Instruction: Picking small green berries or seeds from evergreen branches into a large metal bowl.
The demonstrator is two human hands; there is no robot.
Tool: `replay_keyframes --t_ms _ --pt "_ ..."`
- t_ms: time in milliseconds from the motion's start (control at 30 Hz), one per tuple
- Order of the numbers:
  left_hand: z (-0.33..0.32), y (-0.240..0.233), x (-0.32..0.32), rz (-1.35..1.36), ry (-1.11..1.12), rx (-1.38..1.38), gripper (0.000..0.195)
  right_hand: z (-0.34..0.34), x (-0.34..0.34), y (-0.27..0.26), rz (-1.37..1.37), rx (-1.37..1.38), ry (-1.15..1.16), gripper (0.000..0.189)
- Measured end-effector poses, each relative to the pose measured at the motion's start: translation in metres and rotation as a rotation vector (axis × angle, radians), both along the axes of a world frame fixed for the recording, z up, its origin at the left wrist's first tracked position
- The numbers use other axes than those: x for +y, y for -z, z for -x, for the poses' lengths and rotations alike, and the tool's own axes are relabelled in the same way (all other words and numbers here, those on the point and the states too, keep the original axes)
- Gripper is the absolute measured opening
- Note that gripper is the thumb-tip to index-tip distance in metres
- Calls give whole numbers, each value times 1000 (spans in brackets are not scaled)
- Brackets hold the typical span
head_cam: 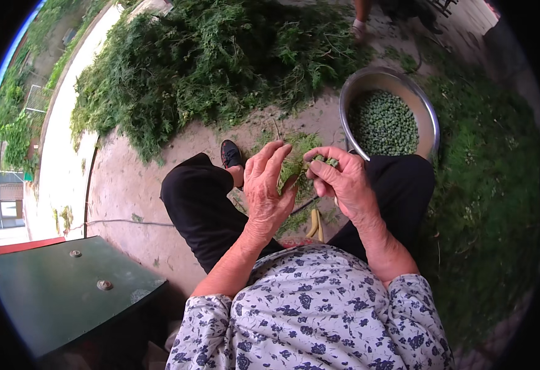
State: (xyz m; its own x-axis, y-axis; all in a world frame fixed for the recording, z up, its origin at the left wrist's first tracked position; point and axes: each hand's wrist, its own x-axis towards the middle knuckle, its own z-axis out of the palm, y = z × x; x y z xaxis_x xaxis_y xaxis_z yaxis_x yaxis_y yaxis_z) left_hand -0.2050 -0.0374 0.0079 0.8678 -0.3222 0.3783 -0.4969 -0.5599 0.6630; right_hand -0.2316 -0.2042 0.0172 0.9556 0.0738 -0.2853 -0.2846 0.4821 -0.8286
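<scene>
Between my legs, my left hand (268, 178) is curled around a feathery green conifer sprig (298, 162), its fingers raised. My right hand (341, 178), just beside it, pinches several small green cones (328, 161) between thumb and fingers. Beyond my right knee stands a wide metal basin (425, 99), partly filled with a heap of similar round green cones (383, 122). Below my hands lie loose green sprigs and a yellow-handled tool (315, 224), whose working end I cannot make out.
A large pile of cut conifer branches (214, 60) lies ahead. More greenery (483, 199) spreads on the ground at the right. A dark green box or table top (75, 282) is at the lower left. A cable (131, 222) crosses the concrete. Another person's foot (359, 27) shows at the top.
</scene>
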Motion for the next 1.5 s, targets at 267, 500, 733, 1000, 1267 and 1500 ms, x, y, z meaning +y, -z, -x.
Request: replay_keyframes --t_ms 267,500,733,1000,1267,1500 --pt "9 9 -9 601 126 630 30 -5 4 -9 196 -174 -37 20" --pt "4 6 -5 411 74 467 14 -5 -1 -1 238 -175 64 24" --pt "5 -5 -1 279 157 570 17 -16 -6 -2 507 -451 -36 21" --pt "6 -5 -9 520 2 568 15 -11 2 3 519 -299 37 14" --pt "5 -5 -2 405 44 625 18 -12 3 1 501 -292 -1 17" --pt "8 -12 -4 512 -1 661 18 -7 3 6 410 -291 14 19"
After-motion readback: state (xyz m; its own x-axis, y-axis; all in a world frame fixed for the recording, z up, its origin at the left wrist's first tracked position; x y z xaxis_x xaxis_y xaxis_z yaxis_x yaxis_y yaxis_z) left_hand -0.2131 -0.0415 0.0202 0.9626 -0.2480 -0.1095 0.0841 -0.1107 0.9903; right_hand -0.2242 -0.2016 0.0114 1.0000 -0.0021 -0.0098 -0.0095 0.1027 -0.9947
